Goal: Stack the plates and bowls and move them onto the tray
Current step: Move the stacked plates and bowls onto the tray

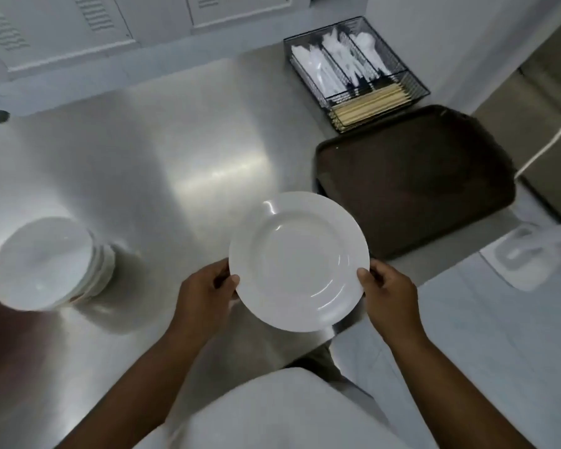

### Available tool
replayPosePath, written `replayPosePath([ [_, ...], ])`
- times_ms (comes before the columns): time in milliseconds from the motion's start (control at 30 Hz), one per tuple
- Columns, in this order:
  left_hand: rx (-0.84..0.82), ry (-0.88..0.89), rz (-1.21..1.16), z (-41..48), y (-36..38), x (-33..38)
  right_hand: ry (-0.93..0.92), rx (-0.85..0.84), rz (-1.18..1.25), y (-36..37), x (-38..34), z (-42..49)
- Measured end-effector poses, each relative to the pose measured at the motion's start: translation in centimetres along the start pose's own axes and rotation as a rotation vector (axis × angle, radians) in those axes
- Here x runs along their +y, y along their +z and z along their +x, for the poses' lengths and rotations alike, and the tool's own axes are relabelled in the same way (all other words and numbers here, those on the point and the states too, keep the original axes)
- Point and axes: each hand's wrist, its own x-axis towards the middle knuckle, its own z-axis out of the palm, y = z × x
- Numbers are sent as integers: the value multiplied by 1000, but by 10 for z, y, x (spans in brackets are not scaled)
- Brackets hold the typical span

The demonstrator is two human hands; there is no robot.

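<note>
I hold white plates [298, 260] above the steel counter's front edge; only the top plate shows clearly, and whether more lie beneath it I cannot tell. My left hand [204, 293] grips the left rim, thumb on top. My right hand [389, 293] grips the right rim the same way. A dark brown tray [415, 183] lies bare on the counter just right of and beyond the plates. A stack of white bowls [49, 260] stands at the left edge of the counter, apart from both hands.
A black wire caddy [357, 72] with white plastic cutlery and wooden chopsticks sits behind the tray. The steel counter [162, 150] spreads between bowls and tray. A white device with a cord [525, 254] lies on the floor at right.
</note>
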Motion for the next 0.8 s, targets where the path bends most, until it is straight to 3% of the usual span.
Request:
replayPosePath([
  [200, -65, 128, 108, 71, 108, 124, 21, 181, 17, -106, 20, 100],
  [433, -93, 244, 301, 154, 229, 214, 100, 332, -70, -195, 55, 212],
  [800, -211, 167, 275, 210, 300, 249, 183, 319, -140, -227, 81, 289],
])
